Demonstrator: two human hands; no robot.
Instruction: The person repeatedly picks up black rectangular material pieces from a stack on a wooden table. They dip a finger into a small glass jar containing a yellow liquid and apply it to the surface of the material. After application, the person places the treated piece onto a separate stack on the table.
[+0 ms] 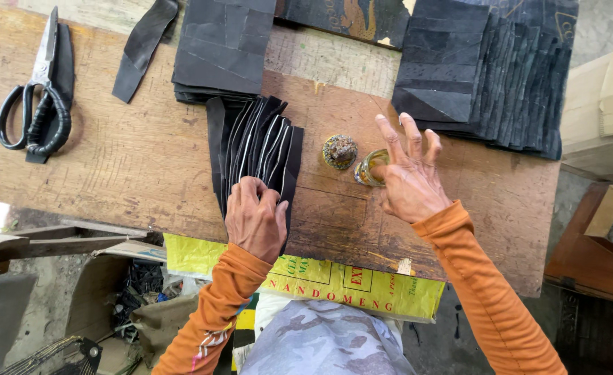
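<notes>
Head view, looking down on a worn wooden worktop (146, 160). Left hand (254, 219) lies flat, palm down, fingers together, pressing on the near end of a fanned stack of black pieces (254, 142) with pale edges showing; nothing gripped, just held down. Stack sits mid-worktop, running away from the person. Right hand (409, 177) is spread wide, upper fingers splayed and lifted, with one finger dipped at the mouth of a small open glass jar (369, 168) of yellowish stuff; not closed around the jar, can't tell how deep the finger goes. Jar's lid (340, 151), crusted on top, lies just beside the jar on its left, between jar and fanned stack. Both arms in orange sleeves. Far side: a flat pile of black sheets (223, 45) touching the fanned stack's far end, and a bigger overlapping pile of black sheets (487, 69) at far right, near the right hand's fingertips but apart. Far left: large scissors (39, 90) with black wrapped handles, lying on a black strip; a loose black strip (143, 45) between scissors and centre pile. Yellow printed sack (334, 285) hangs off the worktop's near edge.
</notes>
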